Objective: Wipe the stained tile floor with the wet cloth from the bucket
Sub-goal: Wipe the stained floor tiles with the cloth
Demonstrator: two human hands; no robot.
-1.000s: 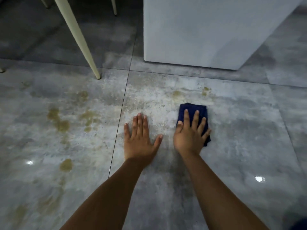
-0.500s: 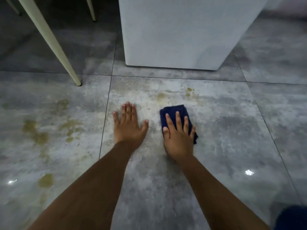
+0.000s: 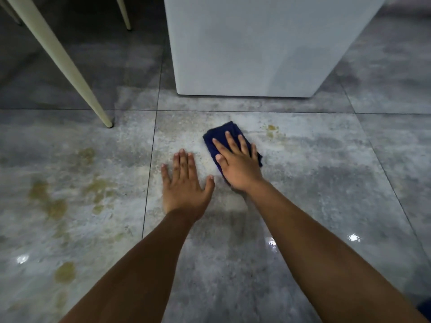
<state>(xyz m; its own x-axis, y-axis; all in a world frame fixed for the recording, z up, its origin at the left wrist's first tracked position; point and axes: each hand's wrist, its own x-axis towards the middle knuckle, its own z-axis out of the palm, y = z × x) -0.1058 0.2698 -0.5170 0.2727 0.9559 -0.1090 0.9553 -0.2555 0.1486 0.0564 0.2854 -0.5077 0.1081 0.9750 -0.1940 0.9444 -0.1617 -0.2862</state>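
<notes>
A folded dark blue cloth (image 3: 222, 134) lies on the grey tile floor (image 3: 326, 183). My right hand (image 3: 238, 164) presses flat on it with straight, spread fingers. To its left my left hand (image 3: 185, 185) rests flat on the bare tile, fingers straight. A small yellow-brown stain (image 3: 271, 130) sits just right of the cloth. Larger yellow-brown stains (image 3: 50, 203) spread over the left tile. The bucket is out of view.
A white cabinet base (image 3: 251, 54) stands on the floor right behind the cloth. A slanted cream furniture leg (image 3: 70, 73) touches down at the back left, another leg (image 3: 123, 12) farther back. Wet glints (image 3: 353, 237) show on the near tiles.
My right hand has pushed the cloth forward and a little left, toward the cabinet, its fingers now angled left. My left hand stays flat on the tile.
</notes>
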